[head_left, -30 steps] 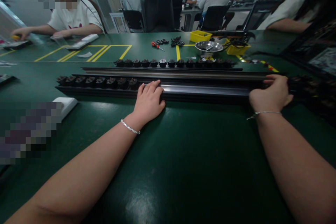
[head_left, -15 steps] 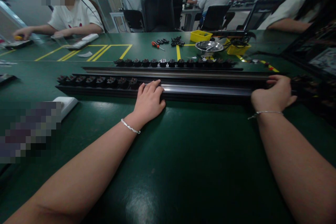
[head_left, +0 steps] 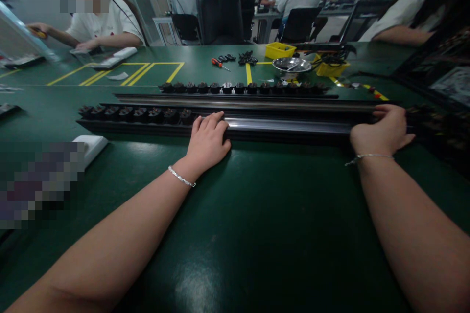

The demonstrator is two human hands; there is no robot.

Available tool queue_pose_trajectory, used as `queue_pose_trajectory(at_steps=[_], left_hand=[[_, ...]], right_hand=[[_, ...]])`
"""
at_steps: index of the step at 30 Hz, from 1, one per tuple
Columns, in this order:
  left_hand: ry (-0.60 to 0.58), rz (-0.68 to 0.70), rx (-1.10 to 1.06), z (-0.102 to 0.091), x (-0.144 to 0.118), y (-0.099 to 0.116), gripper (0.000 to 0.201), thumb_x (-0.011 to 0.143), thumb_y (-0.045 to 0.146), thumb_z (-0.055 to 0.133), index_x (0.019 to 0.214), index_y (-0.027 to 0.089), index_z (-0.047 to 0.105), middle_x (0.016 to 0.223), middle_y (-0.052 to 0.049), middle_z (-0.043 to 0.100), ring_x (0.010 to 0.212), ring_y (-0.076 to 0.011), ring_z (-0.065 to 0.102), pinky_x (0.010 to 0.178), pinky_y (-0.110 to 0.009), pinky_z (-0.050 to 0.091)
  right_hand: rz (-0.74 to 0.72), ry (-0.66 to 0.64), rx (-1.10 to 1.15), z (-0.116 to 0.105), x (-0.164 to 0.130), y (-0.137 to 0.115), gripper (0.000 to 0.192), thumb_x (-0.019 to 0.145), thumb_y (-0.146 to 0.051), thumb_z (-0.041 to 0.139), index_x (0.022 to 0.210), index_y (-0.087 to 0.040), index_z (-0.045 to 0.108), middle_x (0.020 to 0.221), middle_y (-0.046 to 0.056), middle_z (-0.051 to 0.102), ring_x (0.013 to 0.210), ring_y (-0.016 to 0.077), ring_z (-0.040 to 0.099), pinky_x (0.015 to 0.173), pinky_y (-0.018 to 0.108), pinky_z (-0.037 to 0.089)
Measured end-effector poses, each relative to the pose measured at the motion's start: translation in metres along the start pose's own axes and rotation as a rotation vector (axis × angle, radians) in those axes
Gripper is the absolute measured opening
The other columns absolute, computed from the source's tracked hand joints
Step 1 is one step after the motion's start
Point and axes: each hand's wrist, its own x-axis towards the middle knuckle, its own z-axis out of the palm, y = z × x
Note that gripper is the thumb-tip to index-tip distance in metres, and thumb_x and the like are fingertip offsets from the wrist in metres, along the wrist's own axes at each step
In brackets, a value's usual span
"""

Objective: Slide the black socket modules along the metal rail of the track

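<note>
A long black metal rail lies crosswise on the green table, an open channel along its top. Several round black socket-like modules sit in a row in its left part. Over the rail's middle, just right of these modules, my left hand grips with the fingers across the top and the thumb at the near side. My right hand is closed at the rail's right end, fingers curled and pointing away; what they hold is hidden. Behind lies a second black rail.
Another row of black modules lies farther back. Beyond are an orange screwdriver, a metal bowl, and a yellow bin. Dark clutter crowds the right side. A co-worker sits across at left.
Both my hands keep their place on the rail. The co-worker's hand at the far left has risen slightly with a yellow object. The view has shifted very little.
</note>
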Motion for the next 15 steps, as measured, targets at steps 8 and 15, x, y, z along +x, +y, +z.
queue_pose_trajectory(at_steps=[8, 15], left_hand=[[-0.005, 0.001, -0.006, 0.0002, 0.0002, -0.0009, 0.033, 0.08, 0.029, 0.05, 0.112, 0.022, 0.054, 0.144, -0.008, 0.04, 0.133, -0.0262, 0.034, 0.112, -0.048, 0.017], [-0.001, 0.001, -0.005, 0.0009, 0.0001, -0.0005, 0.033, 0.08, 0.028, 0.051, 0.113, 0.022, 0.054, 0.144, -0.008, 0.04, 0.133, -0.0262, 0.034, 0.112, -0.048, 0.017]], right_hand=[[0.017, -0.004, 0.024, -0.0028, -0.0039, -0.003, 0.053, 0.05, -0.007, 0.048, 0.099, -0.027, 0.051, 0.098, -0.004, 0.059, 0.106, 0.0218, 0.054, 0.105, 0.057, 0.015], [0.052, 0.034, 0.065, -0.0014, -0.0005, 0.003, 0.046, 0.051, -0.008, 0.047, 0.093, -0.027, 0.051, 0.093, -0.005, 0.057, 0.104, 0.0214, 0.055, 0.105, 0.059, 0.012]])
